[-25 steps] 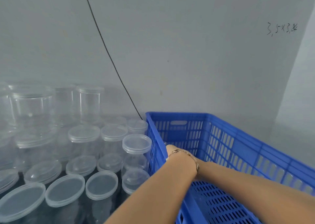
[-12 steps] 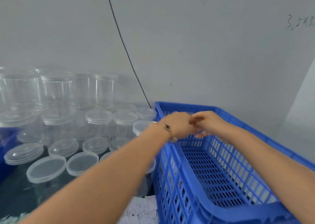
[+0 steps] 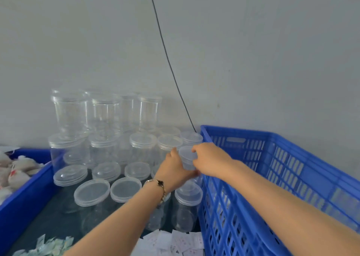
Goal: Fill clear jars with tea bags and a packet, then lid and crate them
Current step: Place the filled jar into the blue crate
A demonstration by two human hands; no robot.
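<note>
Both hands, left hand (image 3: 175, 166) and right hand (image 3: 209, 161), clasp one clear jar (image 3: 186, 159) raised among stacked jars beside the blue crate (image 3: 272, 158); probably light, thin-walled, slippery; best held around the body, gently.

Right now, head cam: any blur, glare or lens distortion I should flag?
Head view: light is soft and even, no hard shadows; the clear jar gripped between both hands is smeared by motion, and the stacked jars behind look hazy; the blue crate rim bows from wide-angle distortion; faint highlights on the lids.
</note>
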